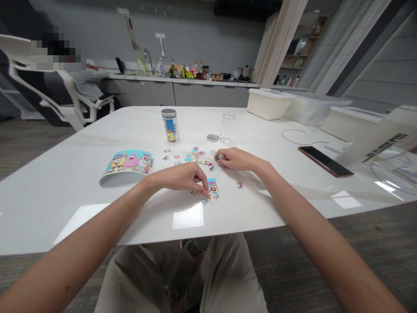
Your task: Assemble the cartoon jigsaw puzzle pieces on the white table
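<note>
My left hand point(187, 177) bends over the table, its fingertips down at the lower left edge of a small joined puzzle section point(213, 187). What those curled fingers may hold is hidden. Beyond it, my right hand point(233, 158) rests at the right end of the loose puzzle pieces point(195, 153), fingers pinched together at a piece too small to make out. One single piece point(239, 184) lies to the right of the joined section. A curved picture sheet point(130, 163) with cartoon figures stands left of my left hand.
Behind the pieces are a lidded jar point(170, 126), a clear open jar point(227, 129) and a metal lid point(213, 138). A phone point(324, 161), a cable and white bins point(269, 104) sit at the right. A person sits in a chair point(61, 91) at the far left.
</note>
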